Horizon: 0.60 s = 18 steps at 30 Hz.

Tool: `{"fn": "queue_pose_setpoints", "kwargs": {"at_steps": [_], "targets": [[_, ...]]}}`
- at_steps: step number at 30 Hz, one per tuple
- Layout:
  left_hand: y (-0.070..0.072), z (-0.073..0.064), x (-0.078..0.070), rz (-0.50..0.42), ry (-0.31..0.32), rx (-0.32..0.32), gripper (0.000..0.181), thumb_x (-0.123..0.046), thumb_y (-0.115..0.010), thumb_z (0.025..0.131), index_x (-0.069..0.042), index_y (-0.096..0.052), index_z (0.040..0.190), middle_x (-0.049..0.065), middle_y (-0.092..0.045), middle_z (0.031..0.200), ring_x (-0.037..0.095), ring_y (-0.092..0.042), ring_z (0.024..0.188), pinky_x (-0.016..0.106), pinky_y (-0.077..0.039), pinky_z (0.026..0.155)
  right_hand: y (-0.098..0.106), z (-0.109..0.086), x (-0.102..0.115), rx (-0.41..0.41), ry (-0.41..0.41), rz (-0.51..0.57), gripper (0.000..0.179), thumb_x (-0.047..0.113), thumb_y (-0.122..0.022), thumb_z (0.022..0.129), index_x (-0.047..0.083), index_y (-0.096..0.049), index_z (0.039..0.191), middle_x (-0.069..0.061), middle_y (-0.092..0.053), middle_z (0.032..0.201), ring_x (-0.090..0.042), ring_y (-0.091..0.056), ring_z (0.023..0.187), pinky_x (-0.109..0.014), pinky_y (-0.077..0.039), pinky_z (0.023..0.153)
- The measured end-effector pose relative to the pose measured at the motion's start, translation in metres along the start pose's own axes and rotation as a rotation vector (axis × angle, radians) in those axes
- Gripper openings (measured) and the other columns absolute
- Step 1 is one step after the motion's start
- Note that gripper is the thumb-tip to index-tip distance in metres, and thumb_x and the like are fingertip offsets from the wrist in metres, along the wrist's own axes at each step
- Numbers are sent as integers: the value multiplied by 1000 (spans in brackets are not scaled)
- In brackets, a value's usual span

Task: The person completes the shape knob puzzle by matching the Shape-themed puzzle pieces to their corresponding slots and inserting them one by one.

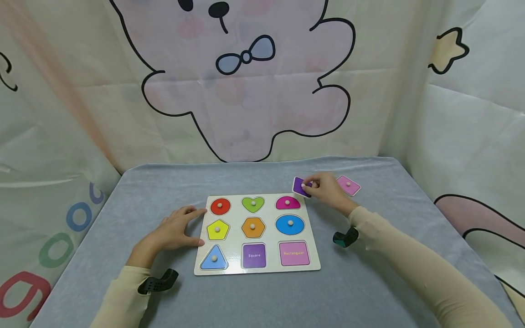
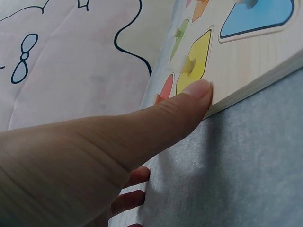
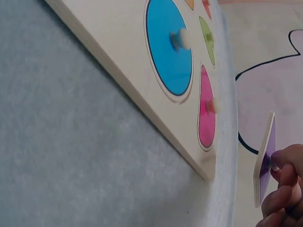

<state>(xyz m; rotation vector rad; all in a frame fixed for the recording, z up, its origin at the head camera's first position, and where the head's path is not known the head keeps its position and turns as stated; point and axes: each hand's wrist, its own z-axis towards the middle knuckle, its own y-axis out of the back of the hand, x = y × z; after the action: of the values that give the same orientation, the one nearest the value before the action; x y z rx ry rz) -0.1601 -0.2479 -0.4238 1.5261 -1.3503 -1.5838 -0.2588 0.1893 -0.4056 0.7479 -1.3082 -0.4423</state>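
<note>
A white wooden shape puzzle board (image 1: 234, 259) lies on the table with knobbed pieces in several recesses. Its two recesses labelled Square (image 1: 254, 256) and Rectangular (image 1: 294, 253) hold no piece. At the board's left edge rests my left hand (image 1: 174, 230), thumb on the rim beside the yellow pentagon (image 2: 199, 56) in the left wrist view. My right hand (image 1: 328, 191) pinches the knob of a purple square puzzle piece (image 1: 301, 186) beyond the board's far right corner. In the right wrist view this purple piece (image 3: 266, 165) is tilted up on edge.
A pink rectangular piece (image 1: 348, 186) with a knob lies on the table behind my right hand. Grey-blue cloth (image 1: 246, 300) covers the table. A printed curtain (image 1: 246, 100) hangs behind its far edge. Each wrist wears a dark band (image 1: 157, 282).
</note>
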Motion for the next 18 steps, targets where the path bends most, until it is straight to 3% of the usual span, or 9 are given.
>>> {"fn": "queue_pose_setpoints", "kwargs": {"at_steps": [18], "targets": [[-1, -1, 0, 1, 14, 3, 93, -49, -86, 74, -20, -46, 153, 21, -44, 149, 45, -41, 135, 74, -32, 107, -18, -13, 20, 41, 110, -22, 18, 14, -75, 91, 0, -76, 102, -2, -54, 63, -14, -48, 56, -20, -35, 47]]}}
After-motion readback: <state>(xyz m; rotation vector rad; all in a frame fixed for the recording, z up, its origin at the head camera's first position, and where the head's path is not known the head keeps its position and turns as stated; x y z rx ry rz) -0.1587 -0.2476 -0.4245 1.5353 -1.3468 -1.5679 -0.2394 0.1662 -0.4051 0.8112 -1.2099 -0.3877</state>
